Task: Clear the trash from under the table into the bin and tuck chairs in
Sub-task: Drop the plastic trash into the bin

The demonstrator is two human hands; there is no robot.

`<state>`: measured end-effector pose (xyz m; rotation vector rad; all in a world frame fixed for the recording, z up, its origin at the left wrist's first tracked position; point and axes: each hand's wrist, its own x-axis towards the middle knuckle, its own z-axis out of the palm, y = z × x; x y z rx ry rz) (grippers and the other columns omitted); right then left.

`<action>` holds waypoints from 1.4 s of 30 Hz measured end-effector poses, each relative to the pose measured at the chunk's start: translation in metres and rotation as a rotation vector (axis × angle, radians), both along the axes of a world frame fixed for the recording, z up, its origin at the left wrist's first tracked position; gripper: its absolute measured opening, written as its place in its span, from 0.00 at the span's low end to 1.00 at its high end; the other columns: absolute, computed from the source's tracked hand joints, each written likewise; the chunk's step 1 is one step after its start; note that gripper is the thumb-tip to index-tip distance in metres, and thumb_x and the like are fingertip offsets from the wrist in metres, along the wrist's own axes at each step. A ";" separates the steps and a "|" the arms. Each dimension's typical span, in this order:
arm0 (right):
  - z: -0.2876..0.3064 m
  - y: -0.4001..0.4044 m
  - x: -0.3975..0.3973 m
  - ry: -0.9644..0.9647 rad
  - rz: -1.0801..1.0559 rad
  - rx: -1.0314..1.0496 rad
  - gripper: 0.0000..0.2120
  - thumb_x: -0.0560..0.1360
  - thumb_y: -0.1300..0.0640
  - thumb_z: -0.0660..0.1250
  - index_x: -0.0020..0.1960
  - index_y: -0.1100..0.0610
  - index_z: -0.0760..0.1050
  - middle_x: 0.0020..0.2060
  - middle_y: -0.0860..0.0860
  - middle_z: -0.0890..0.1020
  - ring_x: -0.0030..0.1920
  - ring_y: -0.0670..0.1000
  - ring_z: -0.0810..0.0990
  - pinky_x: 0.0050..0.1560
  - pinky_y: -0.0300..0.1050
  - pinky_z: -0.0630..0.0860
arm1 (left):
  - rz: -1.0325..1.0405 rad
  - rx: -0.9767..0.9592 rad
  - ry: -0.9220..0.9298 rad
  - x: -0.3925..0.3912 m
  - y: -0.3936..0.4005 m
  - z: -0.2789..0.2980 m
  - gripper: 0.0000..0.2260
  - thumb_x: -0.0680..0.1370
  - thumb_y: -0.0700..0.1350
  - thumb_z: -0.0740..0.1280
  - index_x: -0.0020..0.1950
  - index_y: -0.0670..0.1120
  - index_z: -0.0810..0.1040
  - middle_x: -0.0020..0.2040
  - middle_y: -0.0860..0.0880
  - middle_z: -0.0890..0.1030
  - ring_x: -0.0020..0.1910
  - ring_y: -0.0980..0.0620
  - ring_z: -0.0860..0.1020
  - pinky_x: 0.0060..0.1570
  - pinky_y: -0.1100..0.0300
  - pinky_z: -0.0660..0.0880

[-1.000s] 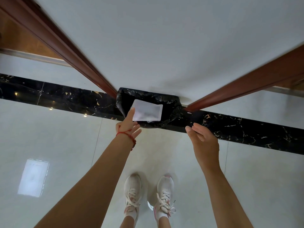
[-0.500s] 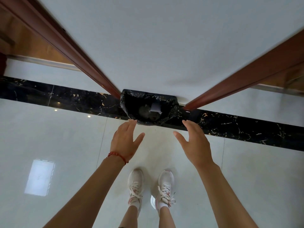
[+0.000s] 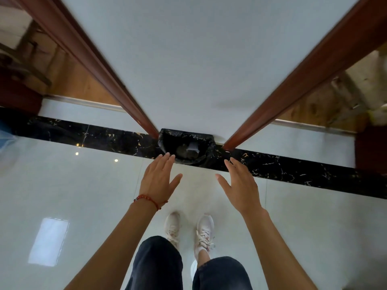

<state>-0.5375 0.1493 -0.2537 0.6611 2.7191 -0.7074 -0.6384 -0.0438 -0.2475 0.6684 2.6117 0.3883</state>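
Both of your hands are empty now, which is the change that matters. A second ago your left hand (image 3: 157,181) was holding a white sheet over the mouth of the bin (image 3: 186,146), pinched at its edge; half a second ago the sheet had already dropped, and now it shows only as a pale scrap (image 3: 192,147) lying deep inside the black liner beside something darker that you cannot make out clearly. Your left hand has drawn back toward you, fingers straight and spread, its fingertips (image 3: 167,155) just short of the bin's near rim. Your right hand (image 3: 240,186) hovers level with it, also flat with fingers spread, and grips nothing. The two hands are apart, with bare floor (image 3: 104,206) between them.

The bin sits against the white wall panel (image 3: 199,59), at the foot of the two reddish wooden trims (image 3: 109,80), on the black marble strip (image 3: 94,137).

By my reading, that piece of trash is delivered and this drop is finished. No table or chair shows clearly from here, so whether more trash waits underneath cannot be told; you probably need to turn back and check, then push the chairs in.
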 end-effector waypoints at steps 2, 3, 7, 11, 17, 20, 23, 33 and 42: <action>0.022 -0.001 0.008 0.045 -0.017 0.009 0.25 0.77 0.45 0.59 0.70 0.57 0.65 0.70 0.55 0.68 0.71 0.55 0.64 0.68 0.50 0.64 | -0.011 -0.015 0.018 0.005 0.000 0.023 0.26 0.78 0.53 0.59 0.72 0.43 0.59 0.73 0.44 0.62 0.73 0.45 0.58 0.70 0.54 0.54; 0.033 -0.001 0.012 0.071 -0.020 0.022 0.25 0.77 0.45 0.59 0.69 0.58 0.67 0.69 0.56 0.70 0.70 0.56 0.66 0.67 0.51 0.65 | -0.024 -0.022 0.030 0.008 0.000 0.033 0.27 0.78 0.53 0.59 0.72 0.43 0.59 0.73 0.44 0.62 0.73 0.45 0.58 0.70 0.54 0.54; 0.075 0.000 0.028 0.167 -0.028 0.075 0.27 0.74 0.43 0.54 0.62 0.61 0.73 0.60 0.59 0.78 0.61 0.59 0.76 0.57 0.54 0.74 | -0.051 -0.022 0.079 0.022 -0.002 0.078 0.26 0.77 0.53 0.61 0.71 0.42 0.62 0.71 0.42 0.66 0.71 0.43 0.61 0.69 0.51 0.57; 0.110 0.000 0.043 0.211 0.003 0.119 0.26 0.74 0.44 0.55 0.62 0.61 0.74 0.59 0.59 0.78 0.60 0.59 0.77 0.57 0.54 0.75 | -0.087 -0.025 0.148 0.034 0.000 0.114 0.27 0.75 0.57 0.57 0.68 0.41 0.67 0.67 0.40 0.71 0.68 0.40 0.67 0.65 0.47 0.62; 0.145 0.009 0.054 0.287 -0.048 0.117 0.26 0.75 0.43 0.55 0.63 0.60 0.73 0.61 0.59 0.77 0.62 0.58 0.76 0.60 0.53 0.73 | -0.150 0.010 0.189 0.038 0.012 0.148 0.28 0.74 0.58 0.52 0.65 0.40 0.71 0.64 0.40 0.74 0.65 0.39 0.70 0.62 0.44 0.66; 0.157 0.011 0.056 0.302 -0.089 0.139 0.26 0.75 0.43 0.56 0.62 0.60 0.74 0.61 0.59 0.78 0.61 0.59 0.76 0.59 0.53 0.73 | -0.226 0.024 0.220 0.033 0.019 0.160 0.27 0.74 0.57 0.53 0.64 0.39 0.72 0.63 0.39 0.76 0.63 0.38 0.72 0.61 0.42 0.67; 0.167 0.008 0.058 0.313 -0.153 0.168 0.25 0.75 0.44 0.57 0.62 0.61 0.74 0.60 0.60 0.78 0.60 0.59 0.77 0.58 0.52 0.73 | -0.311 0.025 0.232 0.021 0.026 0.170 0.27 0.74 0.56 0.53 0.63 0.39 0.72 0.62 0.39 0.76 0.62 0.37 0.73 0.60 0.42 0.68; 0.187 -0.030 0.074 0.246 -0.529 0.163 0.28 0.74 0.42 0.57 0.68 0.58 0.67 0.68 0.57 0.70 0.69 0.57 0.67 0.66 0.50 0.63 | -0.648 0.082 0.211 -0.021 0.047 0.190 0.33 0.73 0.61 0.44 0.70 0.42 0.64 0.71 0.42 0.66 0.72 0.42 0.61 0.69 0.48 0.57; 0.199 -0.084 0.125 0.217 -0.907 0.280 0.35 0.75 0.34 0.42 0.65 0.57 0.71 0.64 0.57 0.75 0.63 0.58 0.74 0.61 0.54 0.70 | -1.064 0.076 0.236 0.001 0.077 0.195 0.32 0.79 0.60 0.41 0.63 0.40 0.73 0.62 0.40 0.77 0.61 0.40 0.74 0.59 0.44 0.69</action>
